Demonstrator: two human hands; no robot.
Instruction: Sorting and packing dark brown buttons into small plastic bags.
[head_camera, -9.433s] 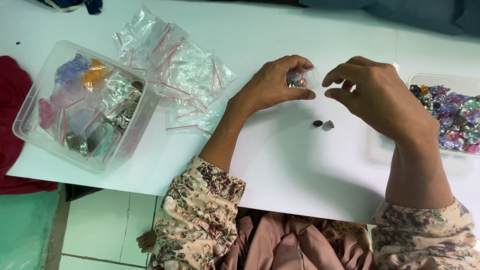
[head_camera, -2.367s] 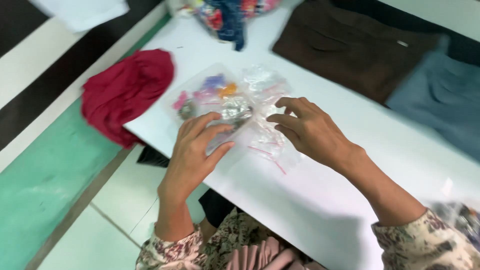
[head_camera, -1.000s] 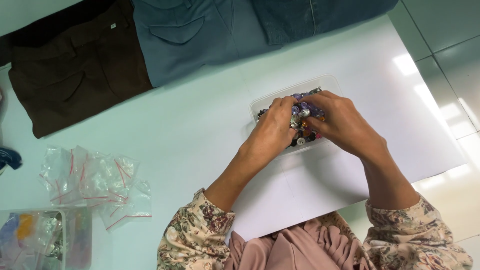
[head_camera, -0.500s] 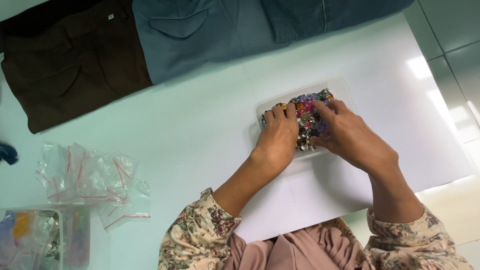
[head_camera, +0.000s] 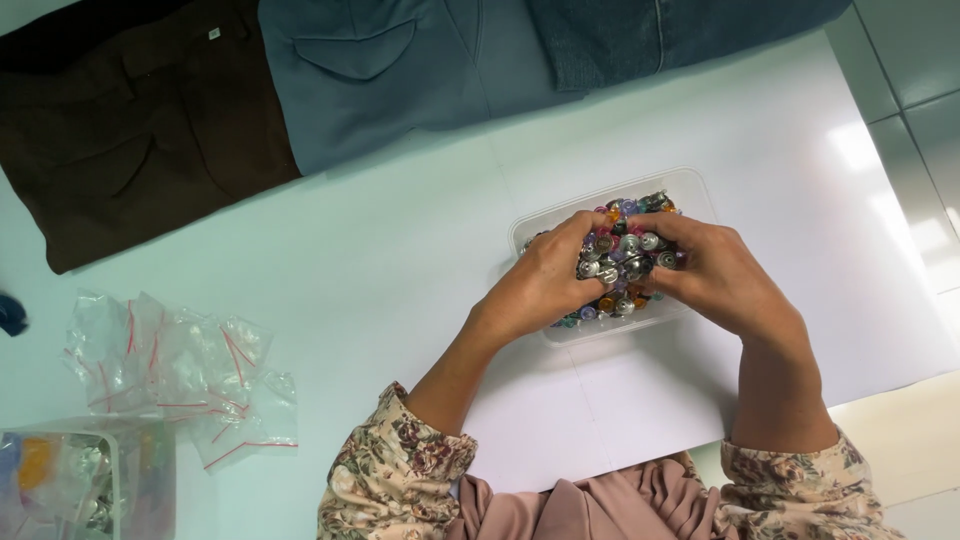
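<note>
Fingers (head_camera: 585, 235) of both hands dig into buttons (head_camera: 625, 255) filling the tub (head_camera: 700, 185).

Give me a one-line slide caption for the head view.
Both hands, left and right, dig into a clear tub of colourful buttons on a white table.

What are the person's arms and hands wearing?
Both hands, the left hand and the right hand, are bare: no gloves, and no rings or watch that I can see. The forearms are bare too. Pushed up near the elbows are loose floral sleeves, cream with brownish and green flowers, the same pattern on both arms.
</note>
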